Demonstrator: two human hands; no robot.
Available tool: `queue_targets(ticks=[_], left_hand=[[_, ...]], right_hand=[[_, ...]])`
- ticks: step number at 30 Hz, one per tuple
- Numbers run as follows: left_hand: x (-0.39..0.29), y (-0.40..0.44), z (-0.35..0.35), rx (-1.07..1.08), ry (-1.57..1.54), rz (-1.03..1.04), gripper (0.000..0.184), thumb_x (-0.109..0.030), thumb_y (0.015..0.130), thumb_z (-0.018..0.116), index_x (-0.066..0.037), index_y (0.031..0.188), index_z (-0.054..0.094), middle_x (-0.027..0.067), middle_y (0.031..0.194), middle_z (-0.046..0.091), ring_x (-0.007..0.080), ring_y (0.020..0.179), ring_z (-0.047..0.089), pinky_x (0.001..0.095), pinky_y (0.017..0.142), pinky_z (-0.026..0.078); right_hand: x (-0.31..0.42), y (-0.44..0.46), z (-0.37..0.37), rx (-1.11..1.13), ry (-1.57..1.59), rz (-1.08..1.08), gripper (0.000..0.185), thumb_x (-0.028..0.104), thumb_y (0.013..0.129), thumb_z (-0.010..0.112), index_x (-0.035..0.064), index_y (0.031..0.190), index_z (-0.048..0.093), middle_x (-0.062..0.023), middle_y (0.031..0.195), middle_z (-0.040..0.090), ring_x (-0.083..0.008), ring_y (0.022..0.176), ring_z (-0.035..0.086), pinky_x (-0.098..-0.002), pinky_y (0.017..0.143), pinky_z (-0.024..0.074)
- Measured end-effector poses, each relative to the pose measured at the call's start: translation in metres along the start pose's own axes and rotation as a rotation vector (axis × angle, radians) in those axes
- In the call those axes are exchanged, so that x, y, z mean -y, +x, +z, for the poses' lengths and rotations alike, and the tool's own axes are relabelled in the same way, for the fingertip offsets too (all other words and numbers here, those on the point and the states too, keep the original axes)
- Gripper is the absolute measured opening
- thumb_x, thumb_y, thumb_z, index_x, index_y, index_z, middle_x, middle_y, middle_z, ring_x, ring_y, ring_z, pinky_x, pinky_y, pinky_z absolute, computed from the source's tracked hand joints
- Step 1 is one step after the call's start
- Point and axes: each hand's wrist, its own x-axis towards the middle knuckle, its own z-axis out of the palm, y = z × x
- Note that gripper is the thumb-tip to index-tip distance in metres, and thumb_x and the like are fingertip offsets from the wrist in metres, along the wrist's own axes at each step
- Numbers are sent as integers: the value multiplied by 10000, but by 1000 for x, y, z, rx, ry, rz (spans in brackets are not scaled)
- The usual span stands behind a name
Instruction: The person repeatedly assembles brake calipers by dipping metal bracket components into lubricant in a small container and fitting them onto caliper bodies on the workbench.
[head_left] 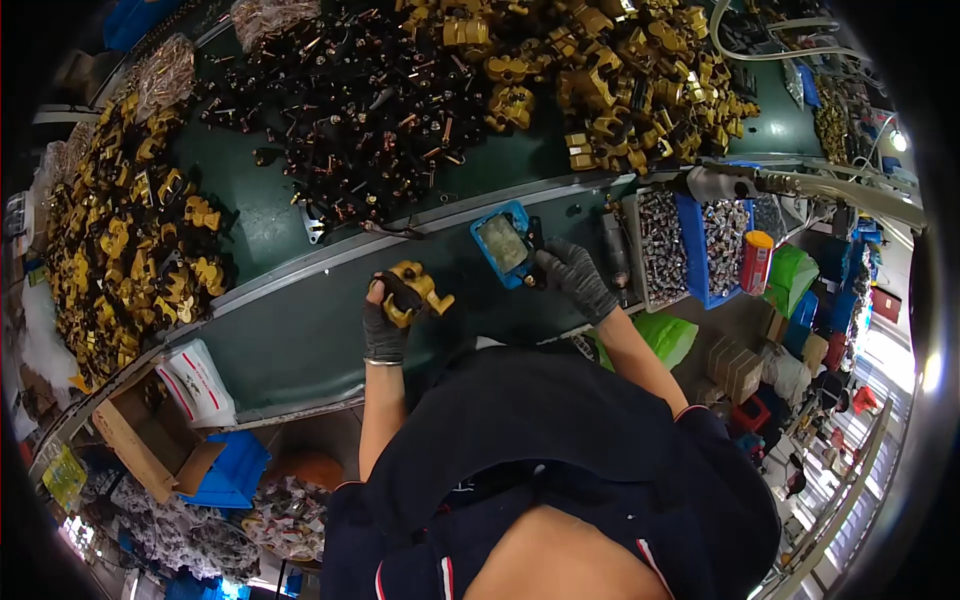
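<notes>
My left hand [385, 330], in a grey fingerless glove, is closed around a gold brake caliper [432, 290] with a dark part on its near side. The caliper is held just above the green bench. My right hand [578, 278], in the same kind of glove, is closed on a small black metal part [535, 238]. This part is at the right edge of a blue tub [478, 226] that holds a pale, grease-like substance. Whether the part touches the tub I cannot tell.
Black parts with pins [350, 110] are heaped beyond the ledge, with gold calipers [640, 90] to the right and more gold calipers [130, 240] at left. A power tool [720, 183] lies at right. A blue bin [690, 240] of small metal parts and a red canister [757, 265] stand nearby.
</notes>
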Motion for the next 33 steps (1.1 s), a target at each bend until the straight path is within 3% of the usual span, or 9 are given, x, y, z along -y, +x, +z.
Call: queue_targets(ticks=[1,6,10,14,16,20,22,26,33], left_hand=[[6,-2,-1,53,-130,-13,599,-527,787,568,-43,1137,520,122,1055,579,278,929,596,422,817,500],[25,16,-10,141,-197,-323,678,-589,800,534,-36,1190,495,133,1030,606,252,886,614,383,748,521],[30,30,33,-306,166,-33,316,-286,833,640,-44,1034,602,82,920,617,206,810,629,327,702,542],[31,31,45,-301,264,125,302,-271,844,629,-45,1043,602,76,917,614,185,822,624,308,700,541],[23,24,58,-345,329,216,279,-245,847,637,-55,1049,605,18,891,589,105,807,553,226,710,472],[15,13,63,-343,388,238,288,-218,859,622,-48,1089,586,17,912,577,101,821,537,219,733,458],[15,8,65,-297,464,347,335,-178,844,630,-35,1137,552,42,948,580,118,848,552,232,758,469],[2,-7,86,-250,680,373,449,-127,801,645,-23,1210,493,99,1021,578,156,926,573,270,828,479],[1,-11,98,-221,812,472,445,-110,795,649,-7,1199,495,113,1029,574,167,920,580,281,817,490]], right_hand=[[2,1,-1,51,-46,0,212,209,874,586,17,953,625,-33,684,571,-80,616,512,-236,557,406],[30,-6,14,148,107,-128,173,209,877,574,37,870,596,0,613,504,-67,552,461,-216,514,361],[47,-19,35,156,236,-192,168,206,879,567,43,904,597,7,667,542,-52,560,452,-210,520,367],[48,-20,46,137,208,-195,171,202,881,567,43,934,603,11,717,579,-42,566,453,-206,521,377],[46,-19,48,151,234,-249,169,193,880,577,44,949,616,7,755,605,-31,565,451,-196,519,375],[32,-13,58,85,83,-308,185,174,865,606,15,958,616,-26,760,620,-65,591,503,-227,539,414],[41,-17,64,31,-175,-447,226,128,843,626,-44,989,607,-137,830,645,-224,763,633,-305,681,505],[53,-21,69,-13,-310,-490,225,128,833,636,-44,975,612,-180,853,644,-254,792,644,-317,682,509],[47,-25,77,-185,-281,-538,232,134,821,649,-48,959,613,-185,837,643,-269,755,640,-323,664,506]])
